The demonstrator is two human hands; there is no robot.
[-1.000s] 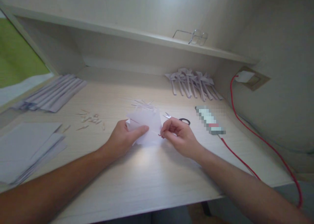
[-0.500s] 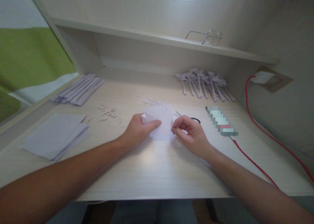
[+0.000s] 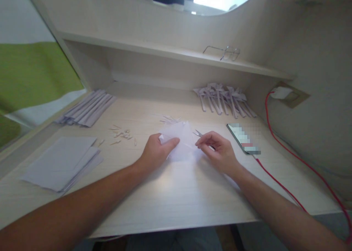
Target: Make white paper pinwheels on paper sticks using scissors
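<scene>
My left hand (image 3: 156, 152) pinches the left part of a folded white paper piece (image 3: 181, 142) on the desk (image 3: 176, 192), thumb on top. My right hand (image 3: 217, 150) has its fingertips closed on the paper's right edge, where a thin stick-like sliver pokes out. Small scissors (image 3: 198, 134) lie just behind my right hand, mostly hidden by it.
White paper sheets (image 3: 63, 163) lie at the left, folded strips (image 3: 85, 108) behind them, and small scraps (image 3: 121, 135) nearby. Finished paper pieces (image 3: 224, 100) lie at the back right. A phone (image 3: 243, 139) with a red cable (image 3: 277, 181) lies right. Glasses (image 3: 224, 53) rest on the shelf.
The view has shifted left and tilted up a little. Both hands stay on the paper; my right hand's fingers have moved slightly along its right edge.
</scene>
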